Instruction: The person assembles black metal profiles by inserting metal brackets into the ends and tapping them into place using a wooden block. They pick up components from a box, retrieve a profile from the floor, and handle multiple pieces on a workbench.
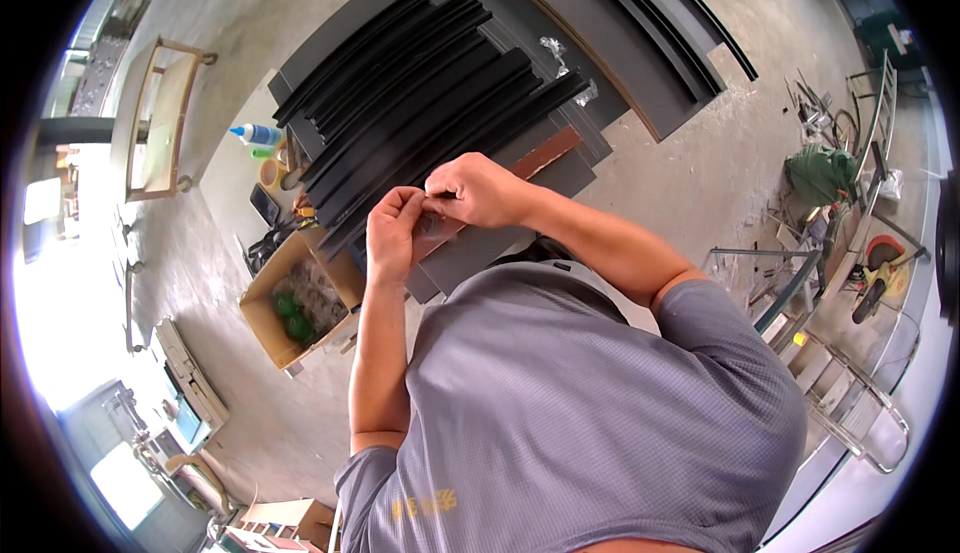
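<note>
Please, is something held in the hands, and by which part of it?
It cannot be told: the left hand and right hand are close together, fingers pinched, but anything between them is too small to identify.

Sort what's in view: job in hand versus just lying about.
Likely the job:
left hand and right hand, both pinched, anything held too small to tell
black strips beside them

Apparently lying about:
blue-and-white bottle
open cardboard box
wheeled cart
</note>
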Available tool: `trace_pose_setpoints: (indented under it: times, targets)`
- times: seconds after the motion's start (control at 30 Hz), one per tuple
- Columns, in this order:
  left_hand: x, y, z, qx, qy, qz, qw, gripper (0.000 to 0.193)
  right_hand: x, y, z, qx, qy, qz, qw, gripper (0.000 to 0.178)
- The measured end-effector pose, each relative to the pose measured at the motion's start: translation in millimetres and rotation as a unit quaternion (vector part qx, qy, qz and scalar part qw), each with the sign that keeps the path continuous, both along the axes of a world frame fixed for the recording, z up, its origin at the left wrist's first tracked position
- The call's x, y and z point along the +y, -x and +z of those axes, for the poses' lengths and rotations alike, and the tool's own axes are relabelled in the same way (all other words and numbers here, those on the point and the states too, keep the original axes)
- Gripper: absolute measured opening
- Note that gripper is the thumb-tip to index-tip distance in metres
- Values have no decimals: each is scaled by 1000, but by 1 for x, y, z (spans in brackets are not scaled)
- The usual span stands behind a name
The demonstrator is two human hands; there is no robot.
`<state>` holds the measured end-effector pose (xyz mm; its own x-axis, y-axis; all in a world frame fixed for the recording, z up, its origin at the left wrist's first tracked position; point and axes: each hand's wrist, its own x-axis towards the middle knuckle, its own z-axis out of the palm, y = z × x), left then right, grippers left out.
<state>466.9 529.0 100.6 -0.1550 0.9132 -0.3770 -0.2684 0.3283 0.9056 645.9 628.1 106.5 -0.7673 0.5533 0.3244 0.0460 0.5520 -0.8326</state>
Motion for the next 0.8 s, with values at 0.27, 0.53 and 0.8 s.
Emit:
trace_pose_setpoints:
  times: [0.27, 0.53, 0.8]
  targets:
    - [24, -18, -5, 20, -33, 201, 979, 14, -14, -3, -13, 119, -196, -131, 964, 19]
    - [29, -12, 31, 339, -99, 40, 935, 21, -10, 2, -28, 241, 603, -12, 760, 35]
    - [34, -30, 89, 480, -224, -24, 848, 51, 5, -11, -27, 294, 705, 109, 636, 30]
